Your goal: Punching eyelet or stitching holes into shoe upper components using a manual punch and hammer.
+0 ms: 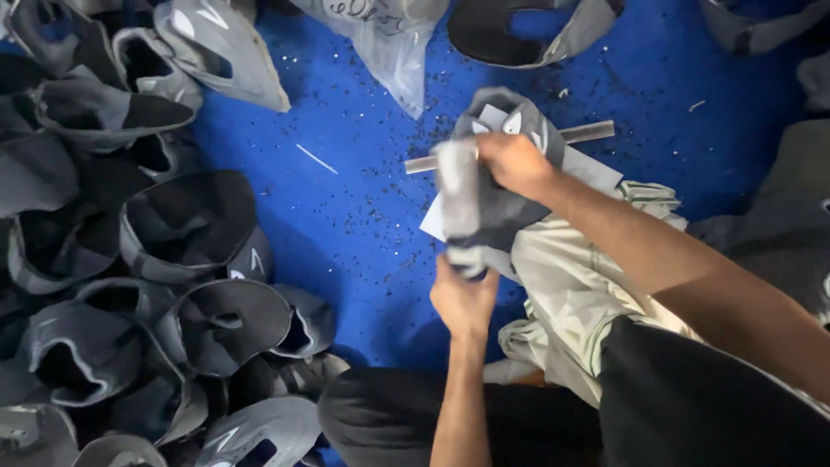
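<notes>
**Grey shoe upper in both hands, over blue floor**

- Upper (484, 195): grey fabric shoe piece, held mid-frame above the blue floor (346, 225), partly over a metal bar (588, 132) and a white sheet (596, 169).
- Right hand (512, 163): closed over the top of the upper, fingers wrapped round it.
- Left hand (462, 298): clamped on the upper's lower edge from below.
- Pile (147, 259): many similar grey uppers heaped at left; more lie along the top and right edges. Whether these are finished or waiting cannot be told, so progress is unclear; judging by one piece in hand, work looks mid-run.
- Bag (389, 43): clear plastic, top centre, contents unreadable.
- Cloth (579, 285): pale, crumpled, on the person's lap.
- Floor strewn with dark specks.
- Obscured: the upper is motion-blurred, its shape and markings vague; the bar's middle is hidden behind it; the pile is cut off by the frame.
</notes>
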